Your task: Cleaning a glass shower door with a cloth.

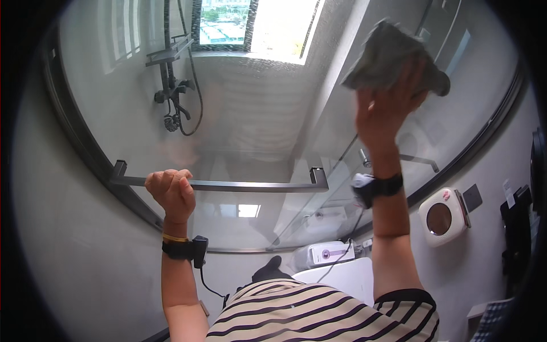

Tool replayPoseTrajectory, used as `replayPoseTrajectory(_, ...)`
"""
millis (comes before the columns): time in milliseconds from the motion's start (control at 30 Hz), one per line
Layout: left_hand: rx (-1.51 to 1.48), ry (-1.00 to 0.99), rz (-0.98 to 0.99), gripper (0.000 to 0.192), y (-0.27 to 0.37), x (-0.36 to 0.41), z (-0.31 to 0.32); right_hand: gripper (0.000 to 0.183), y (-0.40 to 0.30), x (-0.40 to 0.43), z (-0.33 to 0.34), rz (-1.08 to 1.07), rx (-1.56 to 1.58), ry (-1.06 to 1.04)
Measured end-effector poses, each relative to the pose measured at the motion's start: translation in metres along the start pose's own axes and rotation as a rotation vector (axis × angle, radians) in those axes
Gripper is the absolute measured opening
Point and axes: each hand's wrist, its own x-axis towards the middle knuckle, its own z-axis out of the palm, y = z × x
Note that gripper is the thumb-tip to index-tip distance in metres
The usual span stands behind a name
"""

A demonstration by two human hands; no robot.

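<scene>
My left hand (170, 192) is closed around the left part of a grey metal bar handle (256, 186) on a glass shower door (239, 141). Up and to the right, my right hand (389, 107) is spread against a grey cloth (384, 57), pressing it to the glass. The cloth fans out past my fingertips, and its edges look slightly blurred. Each wrist wears a black strap with a small wired device. Faint reflections show in the pane.
Behind the glass are a dark shower fixture with a hose (173, 92) and a window (252, 25). Low down stand a white toilet lid (342, 275) and a box in plastic (331, 254). A white round-windowed dispenser (442, 217) hangs on the right wall.
</scene>
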Motion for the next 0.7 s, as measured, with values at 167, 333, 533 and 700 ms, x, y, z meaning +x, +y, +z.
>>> replayPoseTrajectory(167, -0.001, -0.026, 0.0, 0.034, 0.001, 0.003, -0.005, 0.014, -0.076, -0.081, 0.002, -0.471, 0.159, -0.371)
replayPoseTrajectory(333, -0.035, -0.062, -0.019, 0.034, -0.004, 0.002, -0.009, 0.03, -0.032, -0.052, -0.001, -0.718, 0.18, -0.438)
replayPoseTrajectory(533, -0.05, -0.025, -0.025, 0.036, -0.003, -0.002, -0.008, 0.028, 0.028, 0.068, 0.0, -0.111, -0.201, 0.102)
replayPoseTrajectory(700, -0.055, -0.053, -0.018, 0.036, 0.002, 0.0, -0.007, 0.065, -0.067, 0.057, 0.043, 0.02, 0.15, 0.064)
